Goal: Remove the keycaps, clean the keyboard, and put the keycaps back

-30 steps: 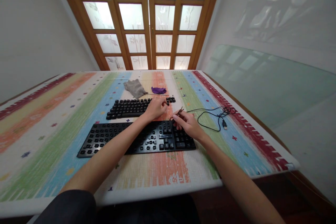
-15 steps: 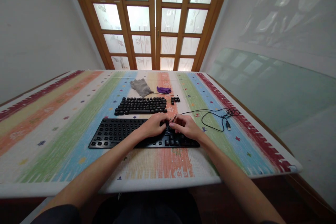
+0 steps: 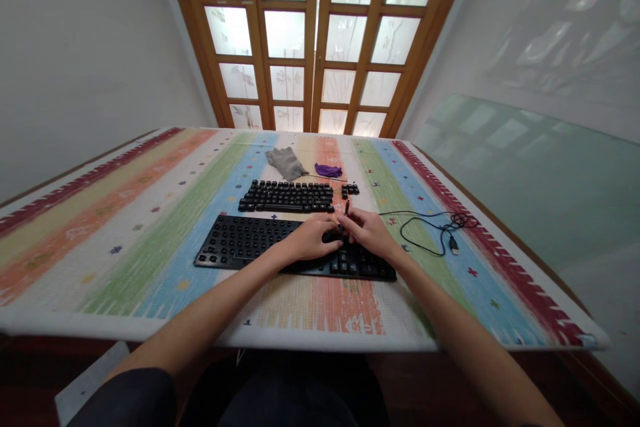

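A black keyboard (image 3: 250, 240) lies near the front edge of the table; on its left part the keycaps are off and small switches show. Black keys still sit on its right end. My left hand (image 3: 315, 238) is over the right half, its thumb and fingers curled around something dark that I cannot make out. Beside it, almost touching, my right hand (image 3: 369, 230) pinches a slim dark tool (image 3: 347, 205) that points up; its lower end is hidden. Behind the keyboard, loose keycaps (image 3: 287, 197) stand in rows laid out like a keyboard.
More keycaps (image 3: 350, 191) lie right of the rows. Further back are a grey glove (image 3: 286, 163), a crumpled purple cloth (image 3: 328, 170) and a thin dark rod. A black USB cable (image 3: 425, 217) coils on the right. The striped tablecloth (image 3: 165, 213) covers the table; walls flank it.
The whole view has shifted, so the table things appear further right. My hands remain over the keyboard; the slim tool in my right hand now stands more upright.
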{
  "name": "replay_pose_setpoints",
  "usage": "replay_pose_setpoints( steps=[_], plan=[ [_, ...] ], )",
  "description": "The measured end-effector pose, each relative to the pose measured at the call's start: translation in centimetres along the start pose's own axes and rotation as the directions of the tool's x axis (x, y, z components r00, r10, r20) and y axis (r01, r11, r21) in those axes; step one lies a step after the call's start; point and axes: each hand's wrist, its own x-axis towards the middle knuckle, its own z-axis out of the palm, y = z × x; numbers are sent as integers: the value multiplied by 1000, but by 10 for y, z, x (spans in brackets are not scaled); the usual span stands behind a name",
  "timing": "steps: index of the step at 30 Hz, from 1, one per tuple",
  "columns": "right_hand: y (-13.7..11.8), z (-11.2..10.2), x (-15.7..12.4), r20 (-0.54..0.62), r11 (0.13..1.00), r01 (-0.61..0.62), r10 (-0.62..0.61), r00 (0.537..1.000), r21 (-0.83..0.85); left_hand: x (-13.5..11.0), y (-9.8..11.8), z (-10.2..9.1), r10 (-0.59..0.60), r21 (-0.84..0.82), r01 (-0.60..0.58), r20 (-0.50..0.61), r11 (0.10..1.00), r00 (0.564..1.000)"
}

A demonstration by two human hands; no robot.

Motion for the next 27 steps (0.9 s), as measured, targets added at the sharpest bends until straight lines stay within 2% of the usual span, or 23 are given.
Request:
replay_pose_setpoints(
  steps=[3, 6, 10, 16, 23, 27],
  plan=[
    [4, 1, 3, -41, 995, -72, 74, 996, 64, 1, 2, 0, -10, -5, 10, 3, 1000, 1000],
    [8, -2, 3, -26, 984, -111, 116, 993, 137, 1, 4, -3, -14, -5, 14, 29, 1000, 999],
    [4, -7, 3, -50, 979, -87, 97, 994, 184, 4, 4, -8, -43, 5, 42, 46, 999, 998],
    [-1, -14, 4, -70, 975, -59, 76, 995, 213, 14, 2, -14, -90, 5, 90, -1, 996, 996],
    [9, -24, 6, -113, 973, -50, 77, 991, 224, 23, -3, -10, -189, -156, 185, -10, 970, 982],
    [16, -30, 5, -166, 966, -51, 95, 981, 254, 34, -9, -8, -221, -144, 210, -65, 967, 973]
  ],
)
